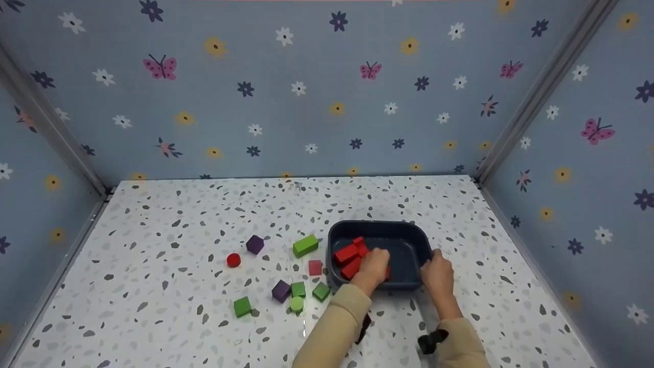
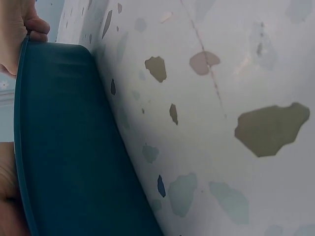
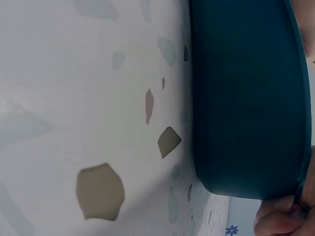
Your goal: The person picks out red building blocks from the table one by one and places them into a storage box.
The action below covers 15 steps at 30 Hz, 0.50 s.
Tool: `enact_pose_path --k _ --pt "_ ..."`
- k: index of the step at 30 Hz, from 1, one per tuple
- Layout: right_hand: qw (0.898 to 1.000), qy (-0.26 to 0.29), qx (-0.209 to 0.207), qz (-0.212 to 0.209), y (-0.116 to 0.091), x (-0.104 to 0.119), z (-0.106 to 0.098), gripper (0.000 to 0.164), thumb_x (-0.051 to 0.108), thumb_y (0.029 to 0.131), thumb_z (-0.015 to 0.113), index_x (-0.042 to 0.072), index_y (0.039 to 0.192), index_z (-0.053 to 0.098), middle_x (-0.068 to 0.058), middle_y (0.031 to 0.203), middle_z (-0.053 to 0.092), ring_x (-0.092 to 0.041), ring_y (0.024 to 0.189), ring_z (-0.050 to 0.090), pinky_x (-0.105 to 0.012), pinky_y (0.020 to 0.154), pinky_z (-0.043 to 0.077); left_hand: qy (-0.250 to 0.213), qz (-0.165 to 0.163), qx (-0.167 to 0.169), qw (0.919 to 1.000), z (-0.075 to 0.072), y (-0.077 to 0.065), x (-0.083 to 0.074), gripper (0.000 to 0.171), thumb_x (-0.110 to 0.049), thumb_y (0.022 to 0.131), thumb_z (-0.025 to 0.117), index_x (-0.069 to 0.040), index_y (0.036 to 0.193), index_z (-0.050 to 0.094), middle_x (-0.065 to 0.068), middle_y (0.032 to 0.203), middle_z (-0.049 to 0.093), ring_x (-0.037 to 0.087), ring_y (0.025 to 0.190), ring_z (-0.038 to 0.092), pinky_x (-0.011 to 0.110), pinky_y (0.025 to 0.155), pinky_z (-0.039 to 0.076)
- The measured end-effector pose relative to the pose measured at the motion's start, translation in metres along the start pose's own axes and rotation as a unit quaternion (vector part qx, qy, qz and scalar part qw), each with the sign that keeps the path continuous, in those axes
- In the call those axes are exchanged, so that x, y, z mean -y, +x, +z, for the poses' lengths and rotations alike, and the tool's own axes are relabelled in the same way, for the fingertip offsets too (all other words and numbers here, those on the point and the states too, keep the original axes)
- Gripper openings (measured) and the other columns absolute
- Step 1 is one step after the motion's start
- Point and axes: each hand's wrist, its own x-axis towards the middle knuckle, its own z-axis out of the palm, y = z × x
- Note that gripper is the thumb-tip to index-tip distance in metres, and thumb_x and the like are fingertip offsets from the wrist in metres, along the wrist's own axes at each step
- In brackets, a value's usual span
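Observation:
A dark blue rectangular plastic bin [image 1: 409,255] stands on the table with several red blocks [image 1: 346,254] at its left side. My right hand [image 1: 438,273] grips the bin's right rim, its fingers [image 3: 278,223] curled over the edge in the right wrist view. Reaching in over the near rim, my left hand [image 1: 374,265] is down among the red blocks. A bit of red shows just right of that hand, but its fingertips are hidden, so I cannot tell whether it holds a block. The left wrist view shows mostly the bin's outer wall [image 2: 69,137].
Left of the bin lie several green blocks [image 1: 305,246], two purple cubes [image 1: 255,244], a pinkish-red block [image 1: 315,267] and a red round piece [image 1: 233,260]. A light green round piece [image 1: 296,305] touches a green cube. Patterned walls [image 1: 306,102] enclose the speckled table [image 1: 168,245].

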Motion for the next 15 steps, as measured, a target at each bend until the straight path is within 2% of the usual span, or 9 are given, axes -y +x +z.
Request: enact_pose_path --k 6,15 --pt "1.000 -0.006 0.006 0.004 -0.0002 0.0011 -0.0009 0.026 0.001 0.083 0.045 -0.010 0.106 0.049 -0.033 0.093 0.056 -0.043 0.082 0.057 -0.050 0.065 0.045 0.002 -0.005 0.003 1.0000 0.0018 0.0012 0.0016 0.013 0.004 0.075 0.063 -0.005 0.083 0.063 0.010 0.087 0.062 0.021 0.079 0.060 0.030 0.063 0.048" --pt "1.000 0.003 -0.008 -0.007 -0.0005 -0.0006 -0.0001 0.024 0.001 0.081 0.046 -0.009 0.102 0.051 -0.032 0.087 0.057 -0.042 0.077 0.058 -0.049 0.060 0.045 -0.005 -0.001 -0.005 1.0000 0.0032 0.0021 0.0037 0.011 0.005 0.075 0.061 -0.005 0.079 0.062 0.010 0.085 0.063 0.022 0.078 0.061 0.030 0.062 0.049"
